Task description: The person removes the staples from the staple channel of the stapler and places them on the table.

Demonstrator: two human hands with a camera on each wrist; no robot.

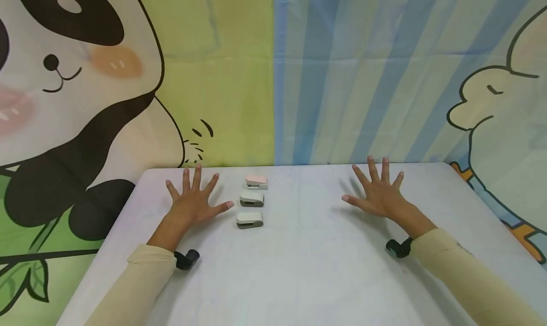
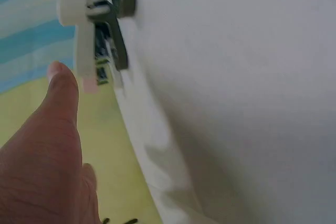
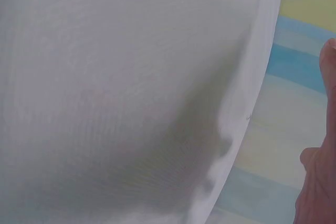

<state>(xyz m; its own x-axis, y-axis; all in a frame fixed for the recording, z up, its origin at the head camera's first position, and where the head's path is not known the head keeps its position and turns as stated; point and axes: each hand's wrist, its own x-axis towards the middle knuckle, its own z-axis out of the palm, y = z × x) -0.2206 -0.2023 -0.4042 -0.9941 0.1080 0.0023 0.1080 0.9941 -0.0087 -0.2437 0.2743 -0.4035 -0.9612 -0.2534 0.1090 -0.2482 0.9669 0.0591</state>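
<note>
Three small staplers stand in a column on the white table, left of its middle. The far one is a pink stapler point(image 1: 256, 182). Between it and the nearest, a white stapler point(image 1: 251, 198) has a grey base. Closest to the person is another white stapler point(image 1: 249, 219) with a grey base. The left hand point(image 1: 191, 205) is spread above the table to their left, its thumb pointing at them without touching. Well to their right, the right hand point(image 1: 381, 195) is spread and holds nothing. In the left wrist view, the staplers overlap beyond the thumb point(image 2: 63, 98).
The white table point(image 1: 299, 269) ends at a far edge against a printed curtain point(image 1: 350, 79) with a panda and blue stripes. Each wrist wears a small black camera, one left point(image 1: 186, 259) and one right point(image 1: 398, 248). Both forearms have beige sleeves.
</note>
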